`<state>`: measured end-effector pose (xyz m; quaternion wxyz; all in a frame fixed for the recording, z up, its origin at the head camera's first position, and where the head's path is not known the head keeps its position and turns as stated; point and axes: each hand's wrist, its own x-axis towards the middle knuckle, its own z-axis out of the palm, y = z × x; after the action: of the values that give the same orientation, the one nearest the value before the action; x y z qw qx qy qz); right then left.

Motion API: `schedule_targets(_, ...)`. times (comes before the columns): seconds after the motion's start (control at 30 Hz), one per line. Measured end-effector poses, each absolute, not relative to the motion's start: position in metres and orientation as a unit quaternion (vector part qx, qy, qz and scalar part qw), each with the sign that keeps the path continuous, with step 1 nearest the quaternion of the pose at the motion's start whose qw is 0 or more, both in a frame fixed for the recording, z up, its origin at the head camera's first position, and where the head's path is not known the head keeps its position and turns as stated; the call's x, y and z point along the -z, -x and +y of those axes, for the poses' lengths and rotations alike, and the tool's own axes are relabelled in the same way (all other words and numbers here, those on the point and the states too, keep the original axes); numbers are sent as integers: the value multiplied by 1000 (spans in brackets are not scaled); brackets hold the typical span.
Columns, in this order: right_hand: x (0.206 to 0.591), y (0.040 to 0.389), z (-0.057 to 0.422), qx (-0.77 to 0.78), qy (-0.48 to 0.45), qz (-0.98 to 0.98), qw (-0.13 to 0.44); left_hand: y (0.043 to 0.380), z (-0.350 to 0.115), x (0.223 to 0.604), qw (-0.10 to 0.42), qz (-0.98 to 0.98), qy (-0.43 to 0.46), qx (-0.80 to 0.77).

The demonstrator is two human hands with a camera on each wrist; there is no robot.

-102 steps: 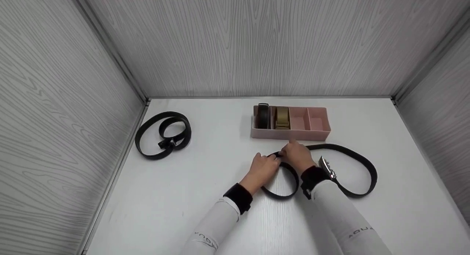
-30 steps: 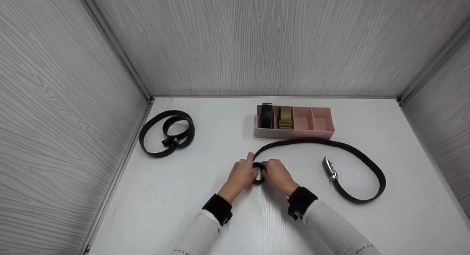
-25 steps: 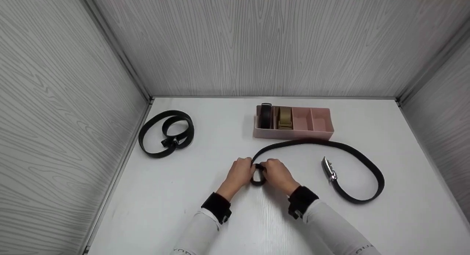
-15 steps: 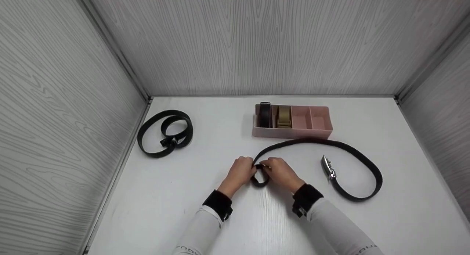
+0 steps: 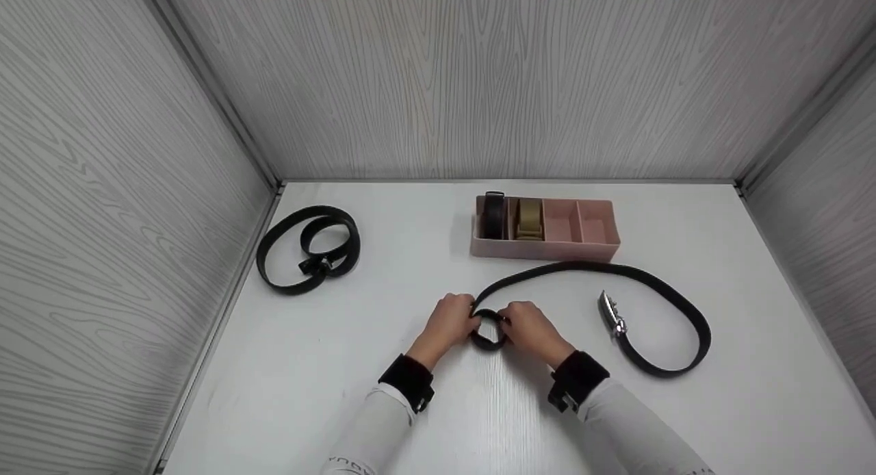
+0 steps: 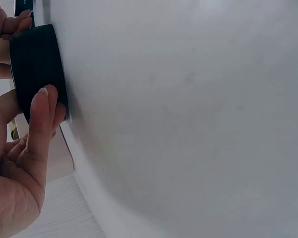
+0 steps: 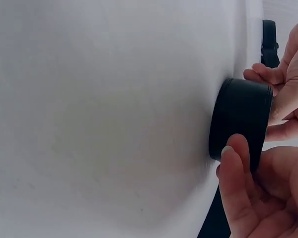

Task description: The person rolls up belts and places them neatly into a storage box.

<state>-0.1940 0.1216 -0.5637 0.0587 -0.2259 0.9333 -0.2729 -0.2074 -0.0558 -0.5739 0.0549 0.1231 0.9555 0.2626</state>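
Note:
A black belt stands on edge on the white table, its near end rolled into a small coil (image 5: 489, 346). My left hand (image 5: 448, 324) grips the coil's left side, where the loose strap (image 5: 657, 283) leaves it. On the other side my right hand (image 5: 535, 332) pinches the coil between thumb and fingers. The strap sweeps back and right in a wide curve to a silver buckle (image 5: 611, 311). In the left wrist view, fingertips press the coil's outer face (image 6: 37, 64). The right wrist view shows fingers on the outside of the black band (image 7: 241, 119).
A pink box (image 5: 544, 249) with compartments stands behind the strap. It holds a rolled dark belt (image 5: 494, 218) and a rolled olive belt (image 5: 529, 218) in its left compartments. Another black belt (image 5: 270, 246) lies loosely looped at the left. Grey wood-grain walls (image 5: 438, 85) enclose the table.
The belt's wide loop has become a small coil, and the strap has shifted along behind it. Both hands came nearer to me and left; lately the right hand moved slightly right and the coil widened.

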Motion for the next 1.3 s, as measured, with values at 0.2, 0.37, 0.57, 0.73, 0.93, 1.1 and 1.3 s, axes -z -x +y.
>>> schedule_targets(0.2, 568, 196, 121, 290, 235, 927, 51, 210, -51, 575, 61, 961, -123, -241)
schedule_targets(0.37, 565, 186, 123, 359, 140, 916, 111, 207, -47, 576, 39, 962, -98, -253)
schedule_targets(0.57, 565, 175, 119, 394, 92, 903, 144, 206, -44, 576, 31, 962, -91, -257)
schedule_targets(0.73, 567, 177, 116, 391, 102, 906, 129, 203, -45, 575, 33, 963, -107, -245)
schedule_targets(0.93, 568, 182, 112, 464, 39, 867, 178, 202, -47, 573, 37, 963, -127, -233)
schedule_targets(1.1, 569, 186, 108, 460, 29, 873, 160, 207, -48, 571, 34, 968, -131, -213)
schedule_targets(1.3, 570, 187, 111, 468, 7, 875, 121, 208, -47, 572, 27, 972, -142, -185)
